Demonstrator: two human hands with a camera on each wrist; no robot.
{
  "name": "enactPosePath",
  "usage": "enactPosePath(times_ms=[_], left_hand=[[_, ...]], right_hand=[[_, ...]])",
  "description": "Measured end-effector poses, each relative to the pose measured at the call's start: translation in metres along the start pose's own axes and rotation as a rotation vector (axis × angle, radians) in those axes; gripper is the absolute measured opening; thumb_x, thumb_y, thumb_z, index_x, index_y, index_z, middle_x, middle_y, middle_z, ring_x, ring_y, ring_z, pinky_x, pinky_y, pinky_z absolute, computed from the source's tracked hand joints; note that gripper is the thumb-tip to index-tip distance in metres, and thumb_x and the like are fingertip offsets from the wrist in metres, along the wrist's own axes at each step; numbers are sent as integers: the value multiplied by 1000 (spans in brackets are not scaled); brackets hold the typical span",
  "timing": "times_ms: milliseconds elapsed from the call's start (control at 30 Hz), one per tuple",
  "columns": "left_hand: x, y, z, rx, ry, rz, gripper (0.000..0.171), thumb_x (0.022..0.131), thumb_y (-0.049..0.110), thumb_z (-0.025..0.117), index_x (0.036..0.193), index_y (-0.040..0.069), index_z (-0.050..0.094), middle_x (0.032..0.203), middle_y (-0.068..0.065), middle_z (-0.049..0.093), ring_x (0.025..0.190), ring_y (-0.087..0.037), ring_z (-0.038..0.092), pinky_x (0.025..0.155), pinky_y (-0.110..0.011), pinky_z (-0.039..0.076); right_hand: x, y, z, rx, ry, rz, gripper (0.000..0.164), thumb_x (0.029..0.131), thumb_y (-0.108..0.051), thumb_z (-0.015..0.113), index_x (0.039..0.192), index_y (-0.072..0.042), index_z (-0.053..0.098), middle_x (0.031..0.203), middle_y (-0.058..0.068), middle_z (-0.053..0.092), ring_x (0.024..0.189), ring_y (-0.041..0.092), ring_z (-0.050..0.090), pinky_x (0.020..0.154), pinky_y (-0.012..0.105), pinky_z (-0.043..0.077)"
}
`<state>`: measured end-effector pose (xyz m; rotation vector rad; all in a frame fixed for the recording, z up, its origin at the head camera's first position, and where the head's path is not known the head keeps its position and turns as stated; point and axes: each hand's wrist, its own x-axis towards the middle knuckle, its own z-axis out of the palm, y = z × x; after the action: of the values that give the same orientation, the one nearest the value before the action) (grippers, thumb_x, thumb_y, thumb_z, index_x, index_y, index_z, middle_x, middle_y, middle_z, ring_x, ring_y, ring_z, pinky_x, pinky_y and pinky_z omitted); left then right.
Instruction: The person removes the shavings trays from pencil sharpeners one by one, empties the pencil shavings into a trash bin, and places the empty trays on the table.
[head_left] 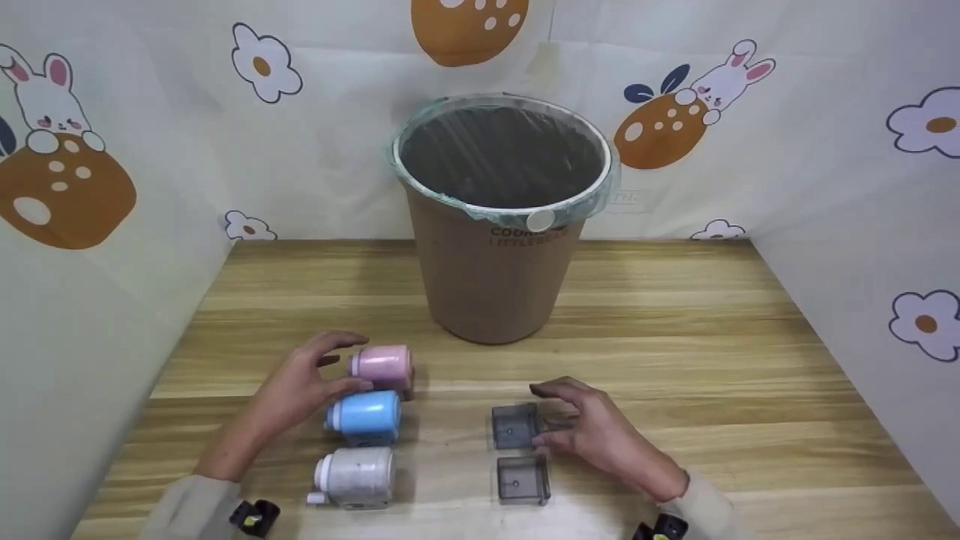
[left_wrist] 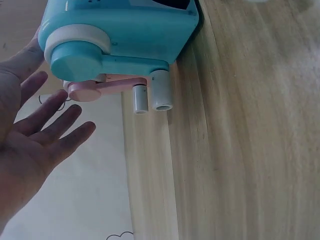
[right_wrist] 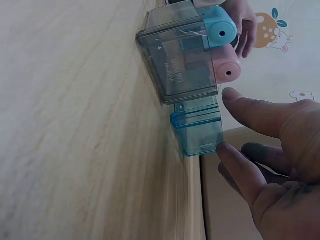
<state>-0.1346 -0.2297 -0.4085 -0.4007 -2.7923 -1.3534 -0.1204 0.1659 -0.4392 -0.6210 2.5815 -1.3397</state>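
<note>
Three hand-crank pencil sharpeners lie in a row at left: pink [head_left: 382,366], blue [head_left: 366,414] and grey-white [head_left: 360,476]. My left hand [head_left: 304,379] reaches around the pink one's crank side, fingers spread and thumb close to the blue one. In the left wrist view the blue sharpener's crank [left_wrist: 132,65] sits just beyond the fingers. Two see-through shavings drawers stand at centre right, a far one [head_left: 512,426] and a near smoky one [head_left: 523,480]. The far one looks blue in the right wrist view. My right hand [head_left: 596,431] surrounds its right side, thumb and fingers apart, fingertips right at its edge.
Behind, a tall brown waste bin [head_left: 487,289] with a thin plastic liner [head_left: 450,196] over its rim stands on the wooden table [head_left: 675,322]. Patterned cloth walls [head_left: 330,165] close off the back and both sides.
</note>
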Motion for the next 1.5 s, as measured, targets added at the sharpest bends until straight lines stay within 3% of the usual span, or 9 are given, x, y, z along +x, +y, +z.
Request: enactPosePath(times_ms=[167, 233, 400, 600, 867, 1200, 1500], left_hand=[[5, -2, -2, -63, -67, -76, 61, 80, 21, 83, 133, 3, 59, 137, -22, 58, 125, -45, 58, 101, -48, 54], [7, -2, -3, -88, -90, -90, 62, 80, 20, 83, 134, 2, 58, 137, -23, 58, 122, -45, 60, 97, -44, 57], [12, -4, -2, -88, -146, -90, 64, 81, 23, 83, 135, 2, 58, 137, -24, 59, 120, -44, 62, 94, -39, 59], [14, -10, -2, -43, -161, -75, 64, 83, 26, 82, 138, 3, 57, 137, -22, 61, 123, -42, 60, 96, -43, 58], [13, -16, 1, -11, -161, -45, 65, 84, 21, 80, 140, 0, 55, 137, -25, 60, 120, -42, 63, 95, -42, 58], [14, -12, 4, -17, -175, -123, 66, 85, 22, 79, 143, 4, 53, 137, -24, 60, 124, -40, 61, 100, -46, 55], [12, -14, 8, -61, -145, -31, 59, 89, 9, 73, 141, -6, 50, 134, -29, 59, 122, -43, 61, 98, -42, 56]], right_hand=[[3, -5, -2, 233, -48, 83, 67, 78, -8, 83, 138, 2, 55, 140, 21, 54, 116, 44, 64, 88, 28, 60], [4, -7, -2, 279, -56, 89, 66, 80, -5, 82, 139, 3, 54, 141, 23, 52, 117, 47, 63, 88, 27, 60], [5, -12, -4, 261, -54, 48, 63, 82, -8, 81, 138, 3, 55, 138, 23, 54, 118, 45, 63, 91, 28, 59], [7, -13, -5, 224, -39, 0, 60, 82, -12, 81, 136, 2, 57, 134, 22, 58, 113, 44, 65, 91, 31, 60], [7, -15, -6, 162, -37, 27, 60, 82, -14, 82, 136, -3, 59, 136, 17, 59, 105, 37, 69, 89, 27, 60], [9, -15, -5, 175, -53, 21, 58, 83, -19, 82, 135, -5, 60, 137, 19, 59, 103, 38, 69, 88, 31, 60], [15, -27, -6, 103, -49, -35, 55, 85, -15, 79, 135, -3, 59, 135, 18, 60, 103, 39, 68, 87, 30, 61]])
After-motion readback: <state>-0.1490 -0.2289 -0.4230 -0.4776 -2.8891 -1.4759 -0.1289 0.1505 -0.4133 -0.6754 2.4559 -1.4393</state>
